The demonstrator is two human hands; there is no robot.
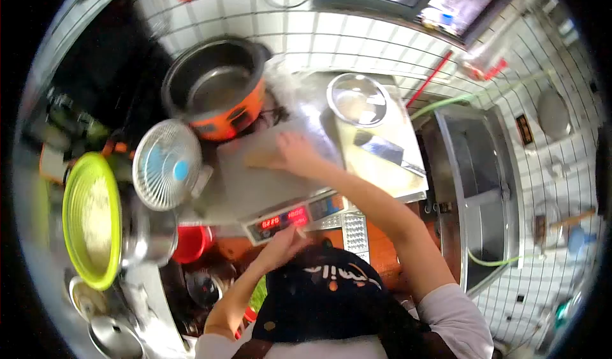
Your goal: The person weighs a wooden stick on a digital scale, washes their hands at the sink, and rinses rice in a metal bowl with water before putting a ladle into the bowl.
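My right hand (296, 153) reaches over the metal plate of a digital scale (255, 183). Its fingers press on a blurred, tan, cloth-like thing (262, 157) lying on the plate; its exact kind does not show. My left hand (284, 247) is at the scale's front edge, just below the lit red display (284, 219). Motion blurs its fingers, so I cannot make out whether they grip anything. To the right of the plate, a cleaver (382, 148) lies on a pale cutting board (382, 177), with a metal bowl (358, 101) behind it.
A large orange pot (233, 115) with a dark inside stands behind the scale. At left are a white fan (167, 164) and a green basket (113, 231) holding something pale. A steel double sink (481, 199) is at right. Below the scale hangs a grater-like metal strip (356, 234).
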